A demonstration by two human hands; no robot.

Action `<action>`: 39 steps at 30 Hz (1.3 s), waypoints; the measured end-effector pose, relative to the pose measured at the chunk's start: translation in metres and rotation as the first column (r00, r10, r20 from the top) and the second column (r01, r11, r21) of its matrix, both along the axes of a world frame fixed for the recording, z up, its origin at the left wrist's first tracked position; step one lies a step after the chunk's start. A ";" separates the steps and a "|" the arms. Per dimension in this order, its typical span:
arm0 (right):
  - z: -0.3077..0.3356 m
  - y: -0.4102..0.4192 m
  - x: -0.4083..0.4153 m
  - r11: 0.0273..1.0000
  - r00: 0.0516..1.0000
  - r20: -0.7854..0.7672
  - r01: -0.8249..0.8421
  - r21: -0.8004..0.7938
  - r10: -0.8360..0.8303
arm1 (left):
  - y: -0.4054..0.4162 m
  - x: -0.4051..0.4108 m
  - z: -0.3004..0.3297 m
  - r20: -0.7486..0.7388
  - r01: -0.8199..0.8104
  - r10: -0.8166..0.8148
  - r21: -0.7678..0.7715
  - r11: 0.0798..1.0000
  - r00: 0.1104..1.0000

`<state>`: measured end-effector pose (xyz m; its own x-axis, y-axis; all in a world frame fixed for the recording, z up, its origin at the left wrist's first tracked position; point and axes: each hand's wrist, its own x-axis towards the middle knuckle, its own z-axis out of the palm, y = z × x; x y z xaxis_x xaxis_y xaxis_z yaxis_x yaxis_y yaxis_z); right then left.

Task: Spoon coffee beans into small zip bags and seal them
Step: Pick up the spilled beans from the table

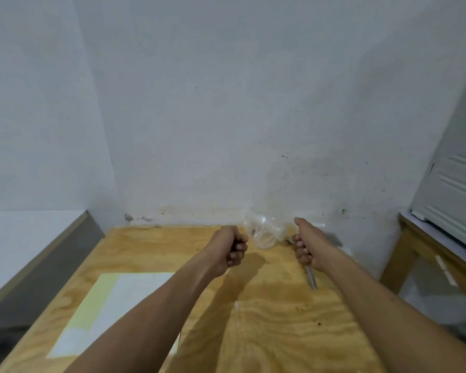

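My left hand (230, 249) is curled into a fist above the plywood table (267, 319), with nothing visible in it. My right hand (307, 244) is closed around a metal spoon (311, 278), whose handle end sticks out below the fist toward me. A crumpled clear plastic bag (264, 232) lies on the table at the back wall, between the two hands. The image is blurred, and no coffee beans are visible.
A pale yellow and white sheet (113, 310) lies flat on the table's left half. A grey counter (24, 238) stands to the left. A wooden frame with a white panel (441, 238) stands to the right. The white wall closes the back.
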<state>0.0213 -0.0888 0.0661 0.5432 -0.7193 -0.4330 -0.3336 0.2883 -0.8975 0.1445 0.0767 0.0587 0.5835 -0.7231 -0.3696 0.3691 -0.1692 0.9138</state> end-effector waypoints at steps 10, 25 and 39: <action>-0.011 -0.023 0.037 0.887 0.947 -0.319 -0.116 -0.447 -0.037 | -0.074 0.026 0.021 0.829 -0.320 -0.158 0.374 0.871 0.537; 0.016 -0.044 -0.009 0.864 0.977 -0.194 -0.021 -0.503 -0.090 | -0.077 0.042 0.017 0.654 -0.158 0.024 0.147 0.976 0.756; 0.023 0.010 -0.266 0.777 0.864 -0.143 0.348 -0.525 -0.483 | -0.109 -0.184 0.034 0.632 0.313 -0.259 0.027 0.949 0.731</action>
<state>-0.2443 -0.0792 0.0890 0.0616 -0.9961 -0.0628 -0.5151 0.0222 -0.8569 -0.0392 -0.0325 0.0925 0.4245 -0.9033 0.0627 -0.3379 -0.0938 0.9365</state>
